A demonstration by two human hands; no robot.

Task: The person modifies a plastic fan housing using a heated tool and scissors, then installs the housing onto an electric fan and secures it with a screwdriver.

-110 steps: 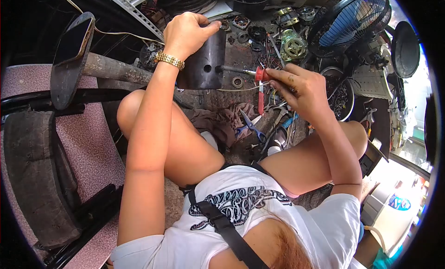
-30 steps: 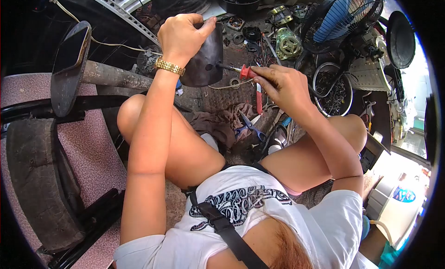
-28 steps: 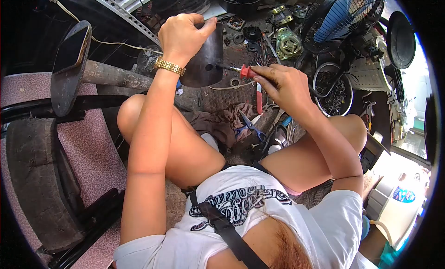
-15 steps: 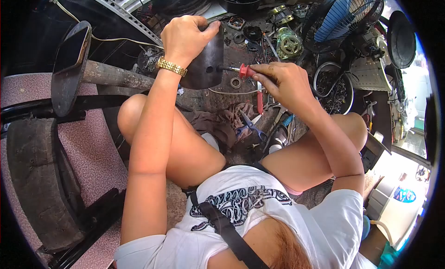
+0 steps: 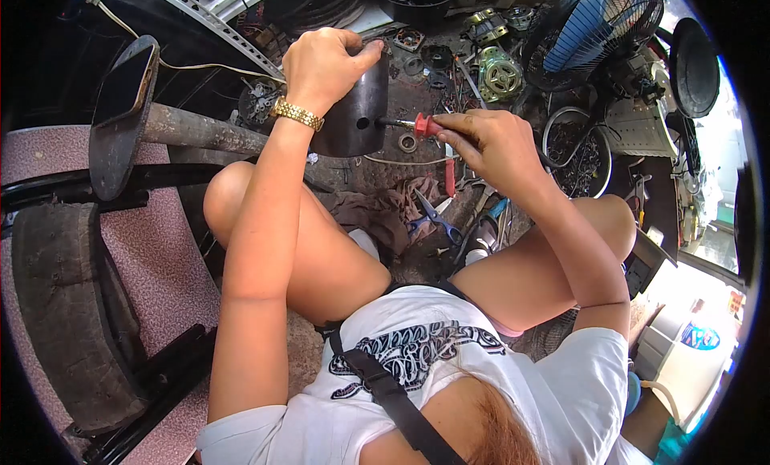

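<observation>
My left hand (image 5: 325,68) grips the top rim of a dark metal cylinder (image 5: 345,128), thumb over its edge and a gold bracelet at the wrist. Two round holes show low on the cylinder's side. In my right hand (image 5: 497,144) is a screwdriver (image 5: 423,125) with a red handle, pinched between thumb and fingers. Its shaft points left, and the tip meets the cylinder at the right-hand hole; how deep it goes is hidden. Below on the floor lie blue-handled scissors (image 5: 437,219), a brown rag (image 5: 377,212) and a metal ring (image 5: 407,143).
A black fan (image 5: 589,40) stands at the upper right, above a metal bowl (image 5: 603,164) of small dark parts. Motor parts, including a greenish round cover (image 5: 500,74), lie on the floor ahead. A phone (image 5: 124,84) rests on a wooden-posted stand to the left.
The cylinder and my left hand have shifted very slightly right and down. The screwdriver has dipped a little, its tip still at the cylinder's side.
</observation>
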